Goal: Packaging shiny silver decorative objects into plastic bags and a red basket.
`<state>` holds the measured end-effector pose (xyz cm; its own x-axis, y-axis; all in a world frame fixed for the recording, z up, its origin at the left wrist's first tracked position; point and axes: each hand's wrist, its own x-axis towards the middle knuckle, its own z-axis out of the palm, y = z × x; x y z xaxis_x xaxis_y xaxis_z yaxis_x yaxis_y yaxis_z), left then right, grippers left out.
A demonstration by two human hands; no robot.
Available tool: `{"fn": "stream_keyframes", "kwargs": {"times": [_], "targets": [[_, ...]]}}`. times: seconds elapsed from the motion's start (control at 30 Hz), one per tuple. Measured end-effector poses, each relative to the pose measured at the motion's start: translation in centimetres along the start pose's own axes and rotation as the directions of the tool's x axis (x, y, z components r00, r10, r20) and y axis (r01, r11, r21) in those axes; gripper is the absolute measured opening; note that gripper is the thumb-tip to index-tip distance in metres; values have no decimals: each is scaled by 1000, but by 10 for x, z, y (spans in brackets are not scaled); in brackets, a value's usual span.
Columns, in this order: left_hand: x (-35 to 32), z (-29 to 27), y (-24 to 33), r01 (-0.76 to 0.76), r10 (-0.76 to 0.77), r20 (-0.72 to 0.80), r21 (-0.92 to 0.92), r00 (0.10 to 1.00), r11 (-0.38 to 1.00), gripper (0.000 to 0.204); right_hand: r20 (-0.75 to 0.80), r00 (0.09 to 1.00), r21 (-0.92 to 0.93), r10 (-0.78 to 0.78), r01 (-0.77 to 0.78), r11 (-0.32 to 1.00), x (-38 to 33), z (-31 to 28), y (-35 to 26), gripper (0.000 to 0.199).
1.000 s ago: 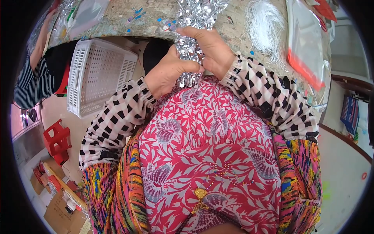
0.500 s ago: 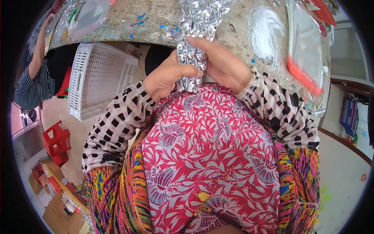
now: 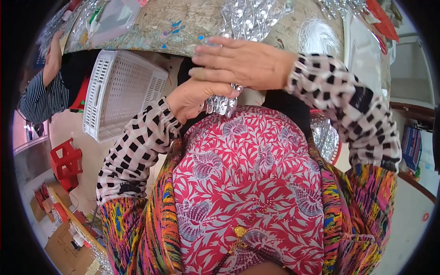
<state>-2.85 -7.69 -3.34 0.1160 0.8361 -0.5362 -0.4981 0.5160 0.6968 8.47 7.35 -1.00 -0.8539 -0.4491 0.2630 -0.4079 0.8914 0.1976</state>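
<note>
A bundle of shiny silver strands [image 3: 252,20], made of rounded foil-like pieces, runs across the table's front edge and hangs down toward my lap. My left hand [image 3: 195,97] is closed around its lower part, and the loose ends show below the fingers. Across the bundle, just above the left hand, lies my right hand [image 3: 243,64]. Its fingers are stretched out flat and point left, with nothing seen in them. The part of the bundle beneath the right palm is hidden.
White thread [image 3: 318,36] lies on the worn table [image 3: 197,30], beside clear plastic bags. A white crate [image 3: 123,94] stands below at the left, near a red stool [image 3: 66,160]. A red-rimmed basket [image 3: 337,156] holds silver material. A co-worker's arm [image 3: 54,55] reaches in at far left.
My right hand has gone from gripping the strands with the thumb to lying flat across them, fingers pointing left. The left hand keeps its hold. The red-rimmed basket has come into sight.
</note>
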Motion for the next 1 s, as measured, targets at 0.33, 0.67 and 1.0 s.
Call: {"fn": "stream_keyframes", "kwargs": {"times": [0.33,0.67,1.0], "targets": [[-9,-25,-15,28,-33,-124,-41,992,999,36,6,982,174,-191,187,967,20,41,3,42],[-4,-29,-10,-49,61,-112,109,992,993,24,-202,977,58,-64,77,995,16,44,-10,30],[2,-51,-26,79,-84,-109,-52,990,996,31,119,990,190,-70,46,981,34,35,-7,52]]}}
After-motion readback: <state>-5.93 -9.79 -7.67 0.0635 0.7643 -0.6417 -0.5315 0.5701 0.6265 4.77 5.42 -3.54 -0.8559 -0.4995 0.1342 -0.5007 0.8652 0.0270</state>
